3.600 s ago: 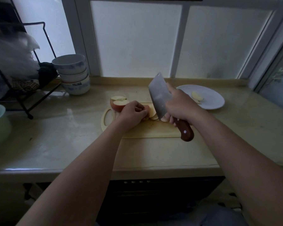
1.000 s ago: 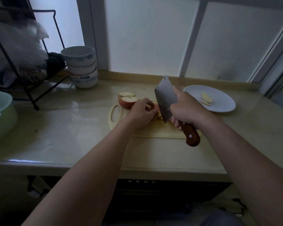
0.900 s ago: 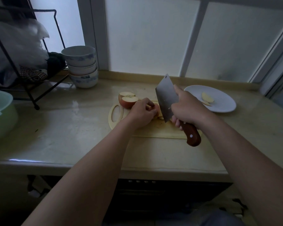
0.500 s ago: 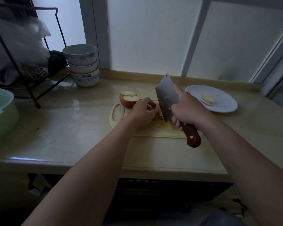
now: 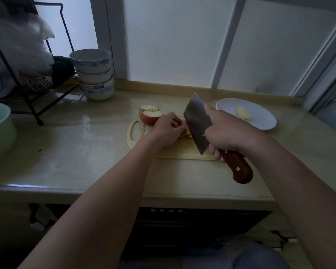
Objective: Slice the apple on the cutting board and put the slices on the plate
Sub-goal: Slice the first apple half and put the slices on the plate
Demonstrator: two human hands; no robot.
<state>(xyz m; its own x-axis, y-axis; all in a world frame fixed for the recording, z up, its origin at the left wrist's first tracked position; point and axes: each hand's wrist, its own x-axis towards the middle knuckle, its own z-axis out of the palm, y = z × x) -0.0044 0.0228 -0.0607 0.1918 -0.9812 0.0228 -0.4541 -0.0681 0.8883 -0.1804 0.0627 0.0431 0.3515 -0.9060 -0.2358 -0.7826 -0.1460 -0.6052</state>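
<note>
Two hands are busy on the board (image 5: 137, 141), so I judge the slicing is in the middle. My left hand (image 5: 166, 130) curls over the apple piece (image 5: 184, 124) and presses it down; my right hand (image 5: 228, 133) is closed around the knife (image 5: 197, 123), one finger lying along the blade. The blade stands tilted, tip up, just right of the piece, with thin cuts (image 5: 188, 134) beside it. Next, I think, the edge must come down straight and close to my left fingertips, so these should stay tucked back. The blade is wide, flat grey steel with a small hole in its corner; the handle is reddish wood with rivets. The board is pale and smooth, with an oval grip hole. More apple (image 5: 150, 115), red skin and pale flesh, waits at its far left end. The plate (image 5: 264, 121), white and glossy, sits near on the right and already holds a slice (image 5: 242, 112).
</note>
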